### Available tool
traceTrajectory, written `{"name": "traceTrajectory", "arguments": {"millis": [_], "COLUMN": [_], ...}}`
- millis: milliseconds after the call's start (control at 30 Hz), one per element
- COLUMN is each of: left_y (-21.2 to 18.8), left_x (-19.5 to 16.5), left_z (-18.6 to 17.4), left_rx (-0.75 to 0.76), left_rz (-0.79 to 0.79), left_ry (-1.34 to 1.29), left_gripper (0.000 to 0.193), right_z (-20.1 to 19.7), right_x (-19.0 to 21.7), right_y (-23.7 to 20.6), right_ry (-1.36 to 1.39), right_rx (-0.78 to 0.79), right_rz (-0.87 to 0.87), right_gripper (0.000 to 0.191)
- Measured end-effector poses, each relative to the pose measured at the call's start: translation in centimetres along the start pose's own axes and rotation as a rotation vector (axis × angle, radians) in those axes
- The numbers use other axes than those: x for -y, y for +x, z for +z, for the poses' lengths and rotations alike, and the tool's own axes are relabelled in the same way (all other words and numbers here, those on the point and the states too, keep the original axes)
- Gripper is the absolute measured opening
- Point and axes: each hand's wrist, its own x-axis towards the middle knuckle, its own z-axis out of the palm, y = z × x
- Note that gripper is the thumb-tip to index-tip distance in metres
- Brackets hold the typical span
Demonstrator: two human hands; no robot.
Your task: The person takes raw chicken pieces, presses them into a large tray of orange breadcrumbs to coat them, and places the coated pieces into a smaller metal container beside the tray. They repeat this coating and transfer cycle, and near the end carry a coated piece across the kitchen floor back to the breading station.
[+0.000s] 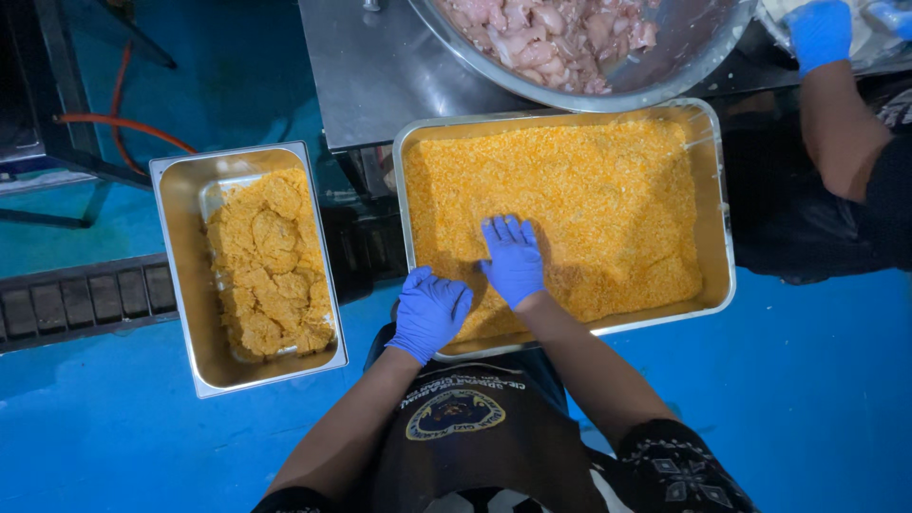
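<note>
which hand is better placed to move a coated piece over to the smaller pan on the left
Left, probably. The left hand sits at the near-left corner of the crumb tray, on the side nearest the smaller pan of coated pieces. The right hand lies flat further in on the crumbs.

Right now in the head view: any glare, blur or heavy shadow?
Head view: sharp overall, both gloved hands crisp, left hand, right hand; soft glare on the crumb tray rim and the steel bowl; deep shadow at right under the co-worker's arm; wide-angle bending at edges.
</note>
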Motion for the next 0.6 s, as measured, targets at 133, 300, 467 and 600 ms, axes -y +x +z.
{"name": "traceTrajectory", "arguments": {"millis": [133, 300, 467, 600], "left_y": [-0.1, -0.1, -0.2, -0.4], "left_x": [0.0, 0.4, 0.6, 0.5], "left_z": [0.1, 0.4, 0.6, 0.7], "left_rx": [0.000, -0.029, 0.001, -0.002], "left_rz": [-0.008, 0.006, -0.002, 0.016], "left_ry": [-0.033, -0.050, -0.025, -0.016], "left_gripper": [0.018, 0.017, 0.019, 0.018], "right_z": [0.8, -2.6, -5.9, -5.1], "right_x": [-0.7, -1.3, -3.5, -6.1], "right_y": [0.1, -0.2, 0.7, 1.7], "right_ry": [0.120, 0.432, 1.040, 0.514], "right_rx": [-0.221, -0.197, 0.006, -0.041], "right_rz": [0.019, 0.138, 0.205, 0.189], "right_gripper": [0.045, 0.026, 0.032, 0.043]}}
